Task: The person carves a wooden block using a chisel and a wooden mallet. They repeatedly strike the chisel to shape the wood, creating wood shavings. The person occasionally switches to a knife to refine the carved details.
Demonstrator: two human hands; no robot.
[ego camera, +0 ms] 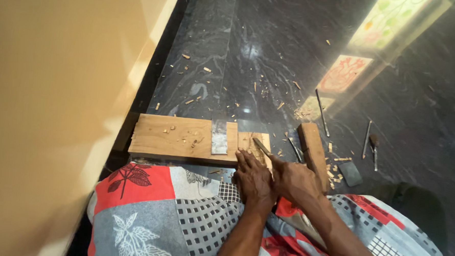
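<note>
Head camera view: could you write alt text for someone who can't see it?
Two bare hands work a chisel into a small wood piece on a dark stone floor: right hand grips it, left hand steadies beside. A wooden plank lies left, a wood block right, chips scattered around.

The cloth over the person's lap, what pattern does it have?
The cloth has red, grey and white patches with leaf prints and small black squares; the head view shows it.

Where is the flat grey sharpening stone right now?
In the head view, the grey stone lies across the right part of the long wooden plank, left of both hands and the small carved piece.
</note>
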